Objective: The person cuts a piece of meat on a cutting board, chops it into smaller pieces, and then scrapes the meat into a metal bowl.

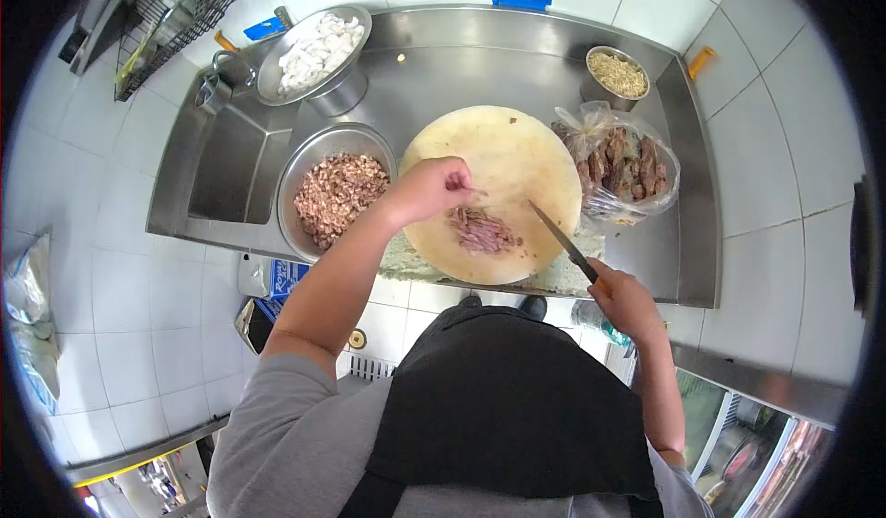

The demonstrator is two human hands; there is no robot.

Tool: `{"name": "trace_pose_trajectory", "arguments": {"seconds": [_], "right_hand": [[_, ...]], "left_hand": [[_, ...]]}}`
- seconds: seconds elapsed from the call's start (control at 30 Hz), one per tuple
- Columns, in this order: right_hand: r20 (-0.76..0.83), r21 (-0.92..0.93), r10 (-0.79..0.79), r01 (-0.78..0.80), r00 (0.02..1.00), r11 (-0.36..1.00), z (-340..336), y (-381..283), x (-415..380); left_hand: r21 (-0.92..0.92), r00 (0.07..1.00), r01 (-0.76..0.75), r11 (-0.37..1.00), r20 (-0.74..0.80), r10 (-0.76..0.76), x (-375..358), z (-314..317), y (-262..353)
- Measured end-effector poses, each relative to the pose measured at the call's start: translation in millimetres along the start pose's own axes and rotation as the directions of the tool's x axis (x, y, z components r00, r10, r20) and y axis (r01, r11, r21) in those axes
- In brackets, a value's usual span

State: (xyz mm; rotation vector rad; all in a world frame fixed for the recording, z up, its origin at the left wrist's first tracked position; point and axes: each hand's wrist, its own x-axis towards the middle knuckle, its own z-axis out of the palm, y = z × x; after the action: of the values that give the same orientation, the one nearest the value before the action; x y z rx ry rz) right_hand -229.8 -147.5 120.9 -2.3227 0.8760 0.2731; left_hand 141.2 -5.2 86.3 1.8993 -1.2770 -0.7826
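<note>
1. On the round board [498,162], the left hand [432,188] hovers with its fingers curled loosely; it grips nothing that I can see, and the fingertips are just above the meat [482,232].
2. That meat, a small pile of sliced strips, lies just below and right of the left hand, near the front edge of the board.
3. The right hand [626,301] is closed around the handle of a knife [558,237]; the blade points up and left from the grip, and its tip is just beside the meat.
4. Left of the left hand stands a bowl [293,178] of chopped meat, touching the board.
5. Beyond the knife lies a bag [620,162] with cooked meat pieces.
6. Below the left arm, a blue box [280,279] carries white writing, too small to read.
</note>
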Motion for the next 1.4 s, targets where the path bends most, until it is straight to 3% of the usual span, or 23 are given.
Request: {"name": "trace_pose_trajectory", "arguments": {"seconds": [0.07, 0.1, 0.17, 0.2, 0.23, 0.3, 0.33, 0.4, 0.5, 0.63, 0.7, 0.73, 0.8, 0.9, 1.03, 1.1, 1.13, 1.2, 1.27, 1.33, 1.4], "right_hand": [[0.000, 0.018, 0.035, -0.035, 0.999, 0.999, -1.8, -0.6, -3.1], [0.007, 0.039, 0.046, -0.047, 0.999, 0.998, -2.0, -0.6, -4.5], [0.012, 0.064, 0.061, -0.062, 0.998, 0.996, -0.5, -0.4, -7.5], [-0.002, 0.051, 0.039, -0.039, 0.999, 0.998, 0.3, -0.3, -9.0], [-0.015, 0.037, 0.021, -0.020, 1.000, 0.999, 0.9, -0.1, -10.9], [-0.021, 0.042, 0.027, -0.027, 0.999, 0.999, 3.9, 1.0, -12.9], [-0.023, 0.038, 0.019, -0.019, 1.000, 0.999, 5.4, 0.4, -14.0], [-0.006, 0.042, 0.052, -0.052, 0.999, 0.998, 7.0, -4.4, -15.7], [-0.011, 0.056, 0.084, -0.083, 0.996, 0.995, 12.7, -8.7, -16.5], [-0.032, 0.088, 0.074, -0.071, 0.997, 0.994, 21.6, -14.0, -18.0], [-0.033, 0.042, 0.075, -0.074, 0.997, 0.996, 28.2, -18.9, -15.0], [-0.060, 0.046, 0.065, -0.062, 0.996, 0.997, 31.6, -22.7, -13.6], [-0.099, 0.003, 0.053, -0.053, 0.994, 0.999, 37.3, -35.7, -9.9], [-0.093, -0.083, 0.082, -0.089, 0.992, 0.993, 50.1, -49.8, -2.4], [0.035, -0.226, 0.104, -0.093, 0.994, 0.970, 57.9, -56.2, 6.4], [-0.002, -0.224, 0.074, -0.073, 0.997, 0.972, 54.0, -66.5, 2.4], [-0.070, -0.195, 0.058, -0.071, 0.996, 0.978, 52.8, -72.6, 1.4], [-0.141, -0.172, 0.043, -0.068, 0.989, 0.983, 54.5, -73.6, 8.4], [0.058, -0.274, 0.164, -0.142, 0.985, 0.951, 64.8, -65.6, 21.7], [0.054, -0.294, 0.161, -0.139, 0.985, 0.946, 60.8, -73.7, 18.8], [0.065, -0.312, 0.163, -0.135, 0.984, 0.940, 57.2, -87.9, 12.1]], "left_hand": [[-0.086, 0.973, -0.020, 0.996, 0.228, 0.039, 1.8, 4.1, 9.5], [-0.084, 0.972, -0.023, 0.996, 0.232, 0.042, 3.2, 8.6, 5.5], [0.243, 0.942, -0.189, 0.951, 0.320, 0.105, 5.6, 19.1, -7.4], [0.396, 0.929, -0.218, 0.892, 0.364, 0.066, 5.5, 19.7, -6.4], [0.394, 0.925, -0.227, 0.890, 0.372, 0.071, 3.5, 22.2, -8.1], [0.442, 0.893, -0.451, 0.776, 0.206, 0.401, -5.9, 30.4, -10.8], [0.436, 0.892, -0.453, 0.778, 0.210, 0.402, -8.6, 34.6, -9.2], [0.514, 0.744, -0.658, 0.550, 0.331, 0.581, -11.1, 41.5, -3.6], [0.461, 0.736, -0.676, 0.575, 0.392, 0.552, -5.5, 66.7, -29.2], [0.480, 0.801, -0.598, 0.642, 0.322, 0.505, -5.8, 87.9, -28.4], [0.530, 0.941, -0.337, 0.778, 0.174, 0.289, -8.1, 94.7, -17.3], [0.529, 0.941, -0.337, 0.779, 0.172, 0.290, -10.8, 102.2, -13.6], [0.621, 0.982, -0.111, 0.776, -0.053, 0.183, -18.6, 115.8, -7.0], [0.572, 0.974, -0.080, 0.817, -0.129, 0.186, -25.8, 118.9, -0.3], [0.469, 0.945, -0.122, 0.875, -0.213, 0.247, -34.0, 106.1, 13.5], [0.322, 0.952, -0.145, 0.936, -0.211, 0.220, -30.0, 99.3, 4.3], [0.317, 0.953, -0.144, 0.937, -0.209, 0.218, -27.7, 100.0, -0.4], [0.327, 0.867, -0.308, 0.894, -0.290, 0.405, -21.0, 102.1, -9.9], [0.337, 0.846, -0.309, 0.889, -0.330, 0.419, -16.2, 110.2, -11.4], [0.348, 0.823, -0.308, 0.885, -0.370, 0.432, -8.5, 119.6, -13.9], [0.401, 0.879, -0.183, 0.898, -0.343, 0.332, -6.2, 130.6, -20.8]]}}
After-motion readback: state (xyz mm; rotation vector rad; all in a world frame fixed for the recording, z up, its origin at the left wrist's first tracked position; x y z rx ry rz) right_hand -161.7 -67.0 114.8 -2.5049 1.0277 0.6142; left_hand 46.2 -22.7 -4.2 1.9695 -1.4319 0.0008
